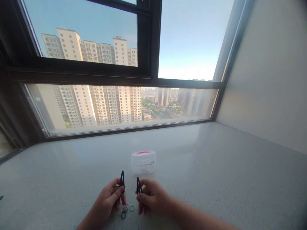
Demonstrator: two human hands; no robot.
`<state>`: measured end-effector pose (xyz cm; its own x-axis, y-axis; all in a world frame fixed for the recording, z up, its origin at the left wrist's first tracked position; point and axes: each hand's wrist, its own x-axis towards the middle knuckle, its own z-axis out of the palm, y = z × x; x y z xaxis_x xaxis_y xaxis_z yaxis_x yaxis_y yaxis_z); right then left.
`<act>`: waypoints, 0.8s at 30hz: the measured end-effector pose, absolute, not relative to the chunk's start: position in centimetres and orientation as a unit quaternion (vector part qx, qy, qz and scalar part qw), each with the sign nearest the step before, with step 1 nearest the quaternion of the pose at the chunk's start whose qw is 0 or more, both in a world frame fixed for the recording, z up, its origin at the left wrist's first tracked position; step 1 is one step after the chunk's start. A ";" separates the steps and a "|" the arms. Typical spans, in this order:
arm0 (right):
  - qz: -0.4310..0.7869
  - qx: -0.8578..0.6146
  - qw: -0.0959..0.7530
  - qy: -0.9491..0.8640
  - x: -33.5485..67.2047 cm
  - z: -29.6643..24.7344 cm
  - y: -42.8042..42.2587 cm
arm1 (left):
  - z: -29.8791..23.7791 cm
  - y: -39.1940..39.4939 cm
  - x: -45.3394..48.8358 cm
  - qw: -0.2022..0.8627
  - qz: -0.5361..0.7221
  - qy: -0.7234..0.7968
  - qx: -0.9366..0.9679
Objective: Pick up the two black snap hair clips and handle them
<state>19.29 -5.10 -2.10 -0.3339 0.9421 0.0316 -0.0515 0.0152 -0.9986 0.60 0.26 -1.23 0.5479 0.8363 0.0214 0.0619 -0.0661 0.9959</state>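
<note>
Pinched between thumb and fingers of my left hand [110,195] is a black snap hair clip [122,179], its narrow end pointing up. My right hand [153,195] grips a second black hair clip [138,183] the same way, a short gap to the right of the first. On the sill below and between the hands lie several small rings that look like hair ties, among them a dark one [123,214] and a pale one [131,207]. Just beyond the hands stands a clear plastic box [143,163] with a pink handle; a dark, thin looped thing shows inside it.
The pale speckled window sill [216,179] spreads around the hands. A dark window frame [120,81] and glass rise behind the box, with tall buildings outside. A white wall [268,89] bounds the right side. A dark object's corner [2,198] shows at the left edge.
</note>
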 end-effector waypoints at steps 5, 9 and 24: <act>0.587 -0.388 0.423 -0.572 19.3 -1.9 -5.1 | -1.1 0.3 0.7 0.588 0.327 0.346 0.654; 0.583 -0.389 0.418 -0.578 19.3 -1.8 -5.1 | -0.6 -0.1 0.8 0.585 0.324 0.364 0.648; 0.577 -0.397 0.407 -0.586 19.4 -2.0 -5.1 | -0.8 0.0 0.8 0.586 0.331 0.362 0.645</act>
<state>19.38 -5.06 -2.03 -0.3522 0.9357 0.0191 -0.0042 0.0188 -0.9998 0.78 0.02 -0.81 0.5194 0.8545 0.0026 0.0789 -0.0510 0.9956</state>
